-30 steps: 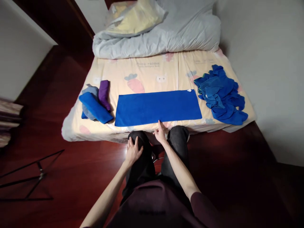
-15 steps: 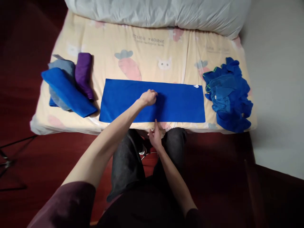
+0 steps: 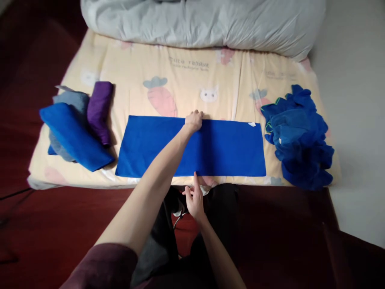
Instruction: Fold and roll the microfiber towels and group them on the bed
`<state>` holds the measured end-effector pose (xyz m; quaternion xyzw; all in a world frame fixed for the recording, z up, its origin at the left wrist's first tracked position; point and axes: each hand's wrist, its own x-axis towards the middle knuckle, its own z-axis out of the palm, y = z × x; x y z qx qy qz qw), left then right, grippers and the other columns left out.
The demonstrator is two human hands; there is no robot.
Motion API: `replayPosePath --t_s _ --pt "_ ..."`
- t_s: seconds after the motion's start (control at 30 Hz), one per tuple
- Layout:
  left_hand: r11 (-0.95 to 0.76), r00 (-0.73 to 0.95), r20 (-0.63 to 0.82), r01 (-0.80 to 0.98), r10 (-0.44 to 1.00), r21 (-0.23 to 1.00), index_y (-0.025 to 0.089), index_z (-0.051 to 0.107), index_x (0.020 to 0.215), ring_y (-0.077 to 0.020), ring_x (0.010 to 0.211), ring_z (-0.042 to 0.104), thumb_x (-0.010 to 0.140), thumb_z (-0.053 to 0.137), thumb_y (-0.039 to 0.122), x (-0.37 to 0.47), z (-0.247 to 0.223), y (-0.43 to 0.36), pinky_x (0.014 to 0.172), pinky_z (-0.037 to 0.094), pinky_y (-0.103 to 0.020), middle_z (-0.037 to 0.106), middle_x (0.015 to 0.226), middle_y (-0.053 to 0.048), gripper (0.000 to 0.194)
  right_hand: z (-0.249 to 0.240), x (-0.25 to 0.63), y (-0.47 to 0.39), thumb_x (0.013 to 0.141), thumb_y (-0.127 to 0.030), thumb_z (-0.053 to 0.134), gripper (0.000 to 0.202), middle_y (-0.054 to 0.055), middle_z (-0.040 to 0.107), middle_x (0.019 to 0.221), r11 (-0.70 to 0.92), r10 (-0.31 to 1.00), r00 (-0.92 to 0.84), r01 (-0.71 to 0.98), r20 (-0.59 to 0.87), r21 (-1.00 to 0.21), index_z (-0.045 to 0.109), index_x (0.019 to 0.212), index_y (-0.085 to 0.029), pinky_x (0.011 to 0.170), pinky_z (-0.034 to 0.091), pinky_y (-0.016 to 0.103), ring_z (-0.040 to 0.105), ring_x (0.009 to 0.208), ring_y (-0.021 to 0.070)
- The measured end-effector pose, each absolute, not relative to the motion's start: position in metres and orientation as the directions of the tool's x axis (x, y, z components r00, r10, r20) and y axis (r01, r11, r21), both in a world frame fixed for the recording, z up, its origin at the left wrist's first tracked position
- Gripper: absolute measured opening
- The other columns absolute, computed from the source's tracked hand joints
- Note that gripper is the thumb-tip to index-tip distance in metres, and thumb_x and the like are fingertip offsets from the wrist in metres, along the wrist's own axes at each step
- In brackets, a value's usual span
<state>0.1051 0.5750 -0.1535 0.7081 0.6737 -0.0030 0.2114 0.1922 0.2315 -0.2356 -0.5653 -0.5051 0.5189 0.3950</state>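
Observation:
A blue cloth (image 3: pixel 234 148) lies flat as a long rectangle near the bed's front edge, with a small white tag at its far right corner. My left hand (image 3: pixel 194 121) reaches to the middle of the cloth's far edge, fingers bent and pressed together; whether it pinches the fabric is hidden. At the middle of the near edge, the stretched index finger of my right hand (image 3: pixel 195 200) touches the cloth, its other fingers apart and partly curled. A dark shadow crosses the cloth just right of my left hand.
On the left lie a rolled purple cloth (image 3: pixel 100 108), a grey cloth (image 3: pixel 75 102) and a folded blue cloth (image 3: pixel 72 132). Crumpled blue cloths (image 3: pixel 300 132) form a heap on the right. A grey quilt (image 3: pixel 204 24) runs along the back of the patterned bed (image 3: pixel 117 76).
My left hand has moved away from me, from over the cloth's middle to its far edge. My right hand stays at the near edge. The view has shifted slightly.

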Motion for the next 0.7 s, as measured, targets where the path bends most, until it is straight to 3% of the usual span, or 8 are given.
replayPosePath --t_s 0.17,0.33,0.43,0.6,0.7 --pt "0.008 0.071 -0.333 0.973 0.94 0.23 0.015 0.067 0.138 -0.0349 0.137 0.059 0.102 0.051 0.024 0.112 -0.142 0.575 0.111 0.053 -0.045 0.058 0.146 -0.021 0.04 -0.241 0.191 0.232 0.108 -0.032 0.049 0.067 0.003 0.071 0.083 -0.158 0.987 -0.013 0.17 -0.163 -0.973 0.032 0.172 -0.018 0.082 0.066 0.033 0.075 0.075 0.0182" --pt "0.107 -0.019 -0.37 0.97 0.929 0.22 0.017 0.068 0.135 -0.0343 0.132 0.064 0.105 0.05 0.033 0.112 -0.136 0.577 0.109 0.053 -0.045 0.065 0.138 -0.021 0.039 -0.24 0.19 0.233 0.109 -0.034 0.048 0.065 0.005 0.074 0.094 -0.123 0.992 0.004 0.166 -0.125 -0.978 0.034 0.171 -0.021 0.082 0.067 0.033 0.075 0.074 0.0163" --pt "0.103 -0.01 -0.312 0.953 0.95 0.285 0.019 0.067 0.136 -0.0325 0.127 0.067 0.105 0.049 0.03 0.109 -0.136 0.578 0.105 0.055 -0.043 0.067 0.135 -0.02 0.037 -0.237 0.191 0.227 0.109 -0.03 0.044 0.063 0.005 0.074 0.09 -0.111 0.994 0.007 0.17 -0.111 -0.979 0.034 0.171 -0.021 0.085 0.067 0.035 0.076 0.075 0.0174" --pt "0.099 -0.016 -0.2 0.907 0.98 0.409 0.016 0.066 0.137 -0.0337 0.118 0.072 0.102 0.053 0.026 0.101 -0.142 0.581 0.1 0.056 -0.045 0.069 0.128 -0.023 0.038 -0.234 0.195 0.217 0.108 -0.032 0.047 0.063 0.004 0.074 0.092 -0.093 0.995 -0.013 0.18 -0.097 -0.979 0.037 0.17 -0.032 0.083 0.07 0.042 0.078 0.076 0.022" --pt "0.095 -0.007 -0.187 0.882 0.982 0.462 0.015 0.068 0.133 -0.0322 0.115 0.072 0.1 0.054 0.023 0.097 -0.146 0.581 0.101 0.056 -0.043 0.071 0.123 -0.023 0.036 -0.232 0.195 0.218 0.107 -0.034 0.048 0.062 0.005 0.074 0.095 -0.085 0.996 -0.016 0.188 -0.089 -0.979 0.038 0.169 -0.034 0.083 0.07 0.044 0.079 0.079 0.0236"
